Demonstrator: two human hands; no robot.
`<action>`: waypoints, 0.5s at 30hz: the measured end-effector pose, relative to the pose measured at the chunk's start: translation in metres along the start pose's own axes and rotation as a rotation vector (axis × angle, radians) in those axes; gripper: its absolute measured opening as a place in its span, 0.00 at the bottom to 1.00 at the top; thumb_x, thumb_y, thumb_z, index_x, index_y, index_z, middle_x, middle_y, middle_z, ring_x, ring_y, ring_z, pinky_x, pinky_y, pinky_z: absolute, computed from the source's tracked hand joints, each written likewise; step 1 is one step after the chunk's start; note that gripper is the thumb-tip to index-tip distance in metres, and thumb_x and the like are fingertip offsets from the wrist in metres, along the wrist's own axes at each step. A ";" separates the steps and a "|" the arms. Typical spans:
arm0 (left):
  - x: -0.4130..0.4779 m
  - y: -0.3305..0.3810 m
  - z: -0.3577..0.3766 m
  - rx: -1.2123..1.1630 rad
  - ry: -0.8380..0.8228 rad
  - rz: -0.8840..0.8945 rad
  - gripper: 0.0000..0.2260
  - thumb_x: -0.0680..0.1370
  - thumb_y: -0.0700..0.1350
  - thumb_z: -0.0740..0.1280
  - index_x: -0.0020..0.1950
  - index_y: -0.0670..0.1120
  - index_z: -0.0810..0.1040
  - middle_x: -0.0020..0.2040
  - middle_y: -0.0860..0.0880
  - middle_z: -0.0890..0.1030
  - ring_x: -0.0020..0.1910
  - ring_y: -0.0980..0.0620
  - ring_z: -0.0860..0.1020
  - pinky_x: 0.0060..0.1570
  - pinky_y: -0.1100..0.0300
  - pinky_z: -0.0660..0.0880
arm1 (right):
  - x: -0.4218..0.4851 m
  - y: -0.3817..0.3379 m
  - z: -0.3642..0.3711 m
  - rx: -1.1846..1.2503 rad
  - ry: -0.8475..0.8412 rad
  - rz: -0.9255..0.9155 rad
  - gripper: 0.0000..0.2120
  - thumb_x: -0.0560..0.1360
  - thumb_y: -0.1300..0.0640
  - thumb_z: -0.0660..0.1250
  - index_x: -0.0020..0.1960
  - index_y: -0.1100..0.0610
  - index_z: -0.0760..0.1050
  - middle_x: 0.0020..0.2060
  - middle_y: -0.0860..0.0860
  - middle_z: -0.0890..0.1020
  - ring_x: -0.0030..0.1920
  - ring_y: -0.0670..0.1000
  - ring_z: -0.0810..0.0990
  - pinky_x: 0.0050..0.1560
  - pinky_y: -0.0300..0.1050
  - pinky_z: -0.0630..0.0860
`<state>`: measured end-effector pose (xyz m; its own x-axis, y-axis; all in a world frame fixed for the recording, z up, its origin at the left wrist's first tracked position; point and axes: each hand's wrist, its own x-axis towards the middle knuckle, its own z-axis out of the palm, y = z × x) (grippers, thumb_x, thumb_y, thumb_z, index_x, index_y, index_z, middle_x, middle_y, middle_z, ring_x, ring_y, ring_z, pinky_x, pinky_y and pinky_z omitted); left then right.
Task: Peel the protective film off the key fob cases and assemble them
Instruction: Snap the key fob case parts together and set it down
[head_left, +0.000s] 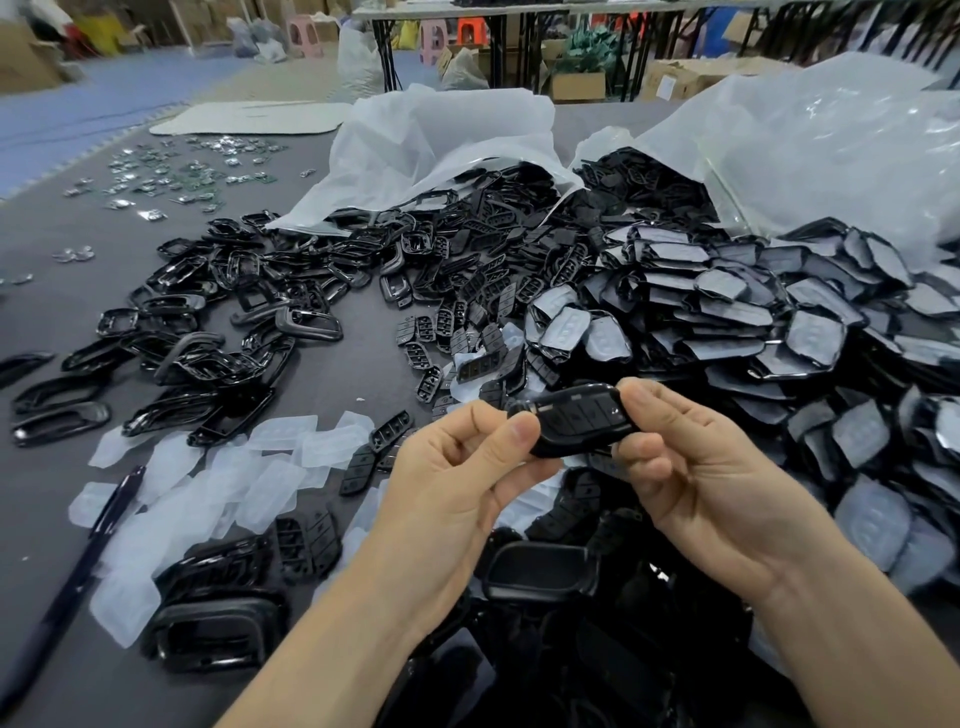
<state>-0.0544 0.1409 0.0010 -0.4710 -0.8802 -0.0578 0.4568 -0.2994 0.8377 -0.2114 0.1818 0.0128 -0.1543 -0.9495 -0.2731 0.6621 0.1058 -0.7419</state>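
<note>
A glossy black key fob case (574, 418) with its button pad facing up is held above the table between both hands. My left hand (457, 467) pinches its left end with thumb and curled fingers. My right hand (691, 467) grips its right end, thumb on top. Film-covered case halves (737, 312) lie heaped on the right. Black frames (218, 322) are strewn on the left, and black button pads (467, 312) lie in the middle. Peeled clear films (208, 493) lie in front at the left.
Two white plastic bags (431, 140) spill parts at the back of the grey table (353, 374). A dark pen (98, 540) lies at the front left. Small shiny parts (171, 176) are scattered at the far left. Assembled black cases (540, 571) lie just under my wrists.
</note>
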 end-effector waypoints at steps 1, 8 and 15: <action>0.000 0.000 0.000 0.006 0.001 0.006 0.06 0.66 0.42 0.70 0.28 0.46 0.78 0.37 0.46 0.83 0.37 0.55 0.81 0.40 0.65 0.78 | -0.001 -0.001 -0.001 -0.031 -0.010 -0.026 0.02 0.59 0.59 0.72 0.31 0.55 0.81 0.31 0.51 0.76 0.22 0.42 0.73 0.21 0.30 0.70; -0.001 0.001 0.000 -0.013 -0.004 0.031 0.06 0.67 0.42 0.69 0.29 0.46 0.78 0.36 0.47 0.82 0.34 0.57 0.80 0.38 0.67 0.78 | -0.004 -0.004 -0.002 -0.136 -0.135 -0.136 0.08 0.60 0.66 0.70 0.38 0.58 0.78 0.31 0.52 0.78 0.26 0.46 0.77 0.27 0.36 0.76; -0.002 0.001 0.003 0.250 -0.013 0.147 0.06 0.65 0.44 0.70 0.27 0.50 0.78 0.32 0.52 0.81 0.31 0.57 0.81 0.36 0.70 0.75 | -0.002 0.001 -0.004 -0.319 -0.097 -0.238 0.14 0.68 0.76 0.64 0.36 0.57 0.72 0.28 0.52 0.73 0.23 0.49 0.72 0.23 0.39 0.70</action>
<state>-0.0555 0.1434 0.0034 -0.4238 -0.9023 0.0794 0.3212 -0.0677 0.9446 -0.2136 0.1850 0.0102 -0.1954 -0.9805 -0.0229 0.3530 -0.0485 -0.9344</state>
